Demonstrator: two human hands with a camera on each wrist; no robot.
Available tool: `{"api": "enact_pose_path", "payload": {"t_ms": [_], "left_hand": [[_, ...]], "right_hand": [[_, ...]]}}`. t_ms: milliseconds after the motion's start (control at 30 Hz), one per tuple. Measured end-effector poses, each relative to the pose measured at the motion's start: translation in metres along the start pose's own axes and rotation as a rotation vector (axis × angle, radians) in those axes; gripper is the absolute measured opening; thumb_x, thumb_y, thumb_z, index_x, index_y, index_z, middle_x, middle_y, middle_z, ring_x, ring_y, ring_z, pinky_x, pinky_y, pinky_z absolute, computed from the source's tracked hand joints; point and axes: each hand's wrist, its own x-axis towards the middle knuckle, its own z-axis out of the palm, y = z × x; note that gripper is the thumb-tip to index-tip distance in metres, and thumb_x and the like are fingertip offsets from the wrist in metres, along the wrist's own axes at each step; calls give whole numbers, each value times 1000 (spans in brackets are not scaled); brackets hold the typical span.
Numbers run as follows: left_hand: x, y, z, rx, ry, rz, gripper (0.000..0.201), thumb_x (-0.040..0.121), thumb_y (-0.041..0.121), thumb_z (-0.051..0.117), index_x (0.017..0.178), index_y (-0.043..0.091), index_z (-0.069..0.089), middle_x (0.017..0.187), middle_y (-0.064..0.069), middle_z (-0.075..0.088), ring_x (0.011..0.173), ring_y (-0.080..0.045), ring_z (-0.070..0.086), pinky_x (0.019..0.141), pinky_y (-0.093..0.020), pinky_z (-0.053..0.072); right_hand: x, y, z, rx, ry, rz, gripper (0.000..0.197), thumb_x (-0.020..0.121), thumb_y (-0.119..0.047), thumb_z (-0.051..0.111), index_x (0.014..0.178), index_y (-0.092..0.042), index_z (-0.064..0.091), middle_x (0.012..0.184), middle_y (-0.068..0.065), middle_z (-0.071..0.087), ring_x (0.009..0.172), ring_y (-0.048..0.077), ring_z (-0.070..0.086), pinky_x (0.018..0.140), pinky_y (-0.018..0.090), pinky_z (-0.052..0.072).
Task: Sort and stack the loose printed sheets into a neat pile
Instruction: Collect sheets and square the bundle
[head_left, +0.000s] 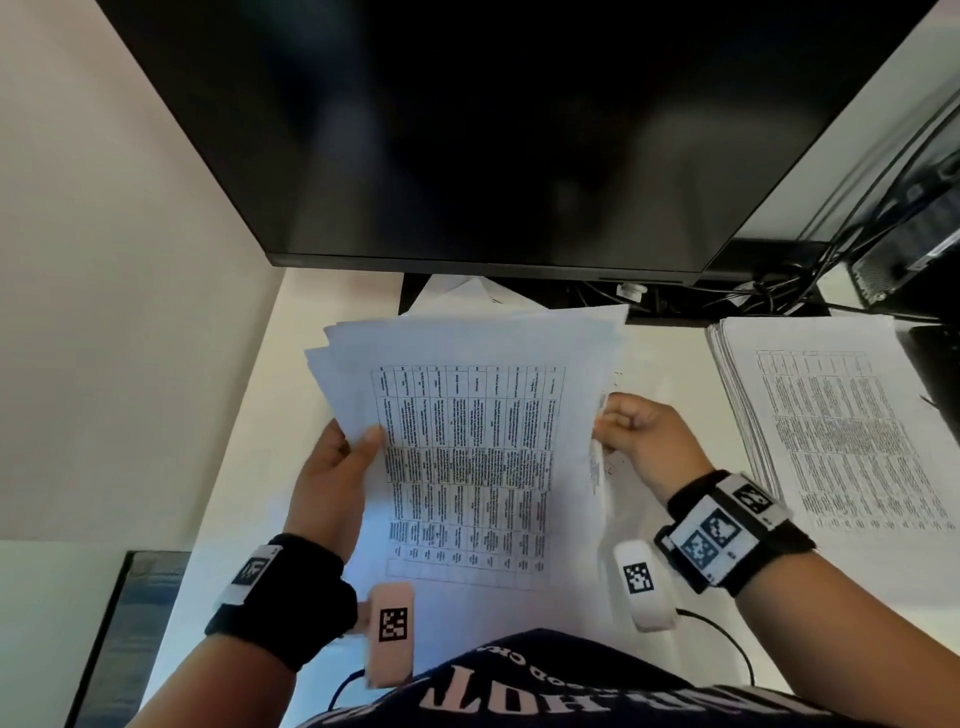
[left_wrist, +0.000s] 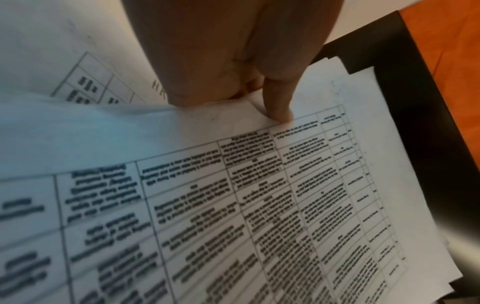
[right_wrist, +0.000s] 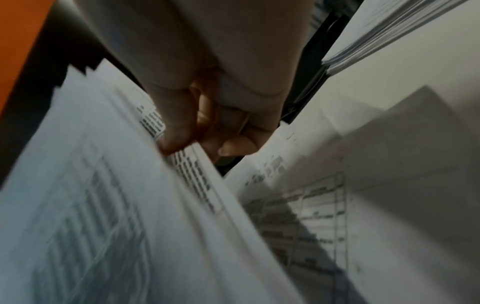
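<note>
The monitor (head_left: 483, 130) fills the top of my head view, dark, over the white desk (head_left: 670, 358); right of me on that desk lies the pile (head_left: 831, 431), thick and fairly square, which I judge to be the sorted part; in front of me is the bundle (head_left: 467, 441) of loose sheets, lifted off the desk between both hands, its far corners fanned and uneven, so squaring it is not yet done; more sheets (head_left: 602, 467) lie under it, and a few poke out below the monitor, so I judge the task well under way with some left.

My left hand (head_left: 332, 467) grips the bundle's left edge, thumb on top of the printed table, fingers beneath; my right hand (head_left: 639, 431) is curled and pinches the right edge between thumb and fingers.

The left wrist view shows what the head view hides: the thumb (left_wrist: 278, 107) pressing a sheet edge; the right wrist view shows the pinch from beneath, the pile's stacked edge (right_wrist: 369, 41) side-on, and the flat sheets in shadow.
</note>
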Motion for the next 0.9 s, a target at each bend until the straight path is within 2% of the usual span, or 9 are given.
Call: {"api": "enact_pose_path", "payload": {"t_ms": [100,200,300,367,467,567,667,800,900], "left_hand": [[-1,-4,-4,-3,8,-25,37,92,8,56,128,9,49,112,-17,69,96,-27,68,82,-40,58],[-6,-16,-19,101,-38,-115,26,87,8,63,113,13,65,106,-11,74,103,-33,67,96,-56,48],[-17,-29,-34,144,-26,-164,28,69,25,79,93,11,76,99,-9,76,105,-35,66,103,-58,41],[-24,-33,-40,120,-25,-186,34,68,26,79,95,6,74,102,-13,74,109,-38,63,105,-56,40],[-27,-36,-49,36,-39,-186,37,67,17,80,98,-1,71,103,-16,74,110,-37,63,104,-50,42],[-28,-35,-50,-11,-60,-166,67,47,33,84,101,-3,69,107,-20,72,110,-41,62,104,-54,41],[-24,-34,-49,-62,-52,-161,61,58,27,83,106,-6,66,114,-24,68,115,-46,56,105,-59,34],[-16,-34,-44,-154,36,-150,34,81,26,72,108,6,66,115,-22,67,100,-34,63,91,-52,49],[-4,-29,-41,-161,133,-125,18,96,16,52,109,12,65,101,-9,69,92,-28,62,77,-40,52]], "right_hand": [[4,3,13,40,-139,86,43,82,20,47,87,-15,72,79,-3,73,70,9,67,58,14,49],[17,8,15,38,-182,239,59,77,27,34,79,-18,71,76,11,61,69,20,54,50,14,45],[32,9,15,-255,45,267,33,88,10,41,90,-17,60,84,2,57,74,14,52,62,10,43],[41,13,21,-446,141,205,26,90,0,43,101,-17,60,100,-1,57,90,17,55,76,20,42],[47,11,36,-586,21,209,35,87,4,50,118,-11,54,114,9,59,102,27,57,72,23,45],[42,3,49,-869,-39,276,37,91,-5,52,128,-2,46,127,18,54,116,33,53,93,36,44],[38,-3,54,-1004,-73,315,32,94,-8,49,124,3,49,127,19,54,119,32,52,94,36,43],[33,-2,44,-600,-100,186,13,94,-16,51,83,-18,58,86,3,63,84,24,60,63,26,43],[21,-2,25,-173,-51,163,19,95,-14,54,111,-19,62,98,-7,67,87,8,62,68,15,43]]}}
